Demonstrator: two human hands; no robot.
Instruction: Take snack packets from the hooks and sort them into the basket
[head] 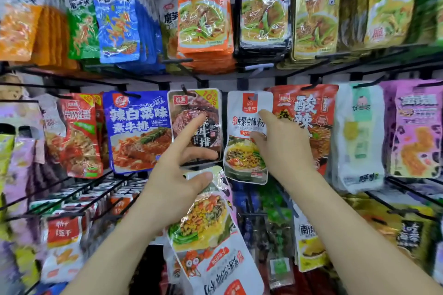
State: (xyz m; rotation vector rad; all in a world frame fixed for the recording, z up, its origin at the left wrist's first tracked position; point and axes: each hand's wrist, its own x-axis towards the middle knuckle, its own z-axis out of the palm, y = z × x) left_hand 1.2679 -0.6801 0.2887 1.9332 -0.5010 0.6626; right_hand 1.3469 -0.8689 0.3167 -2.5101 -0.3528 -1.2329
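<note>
My left hand (177,170) holds a white snack packet (208,230) upside down, thumb pressed on its top; the index and middle fingers stretch toward a dark beef-steak packet (195,127) on its hook. My right hand (280,143) grips a white snail-noodle packet (247,136) hanging in the middle row, thumb on its front and fingers behind it. That packet's hang hole sits at the hook tip (251,97). No basket is in view.
Black wire hooks carry rows of packets: a blue packet (139,129) and a red packet (79,136) to the left, a red sour-spicy packet (309,122) and a purple packet (414,132) to the right. An upper row hangs above, and more packets sit below.
</note>
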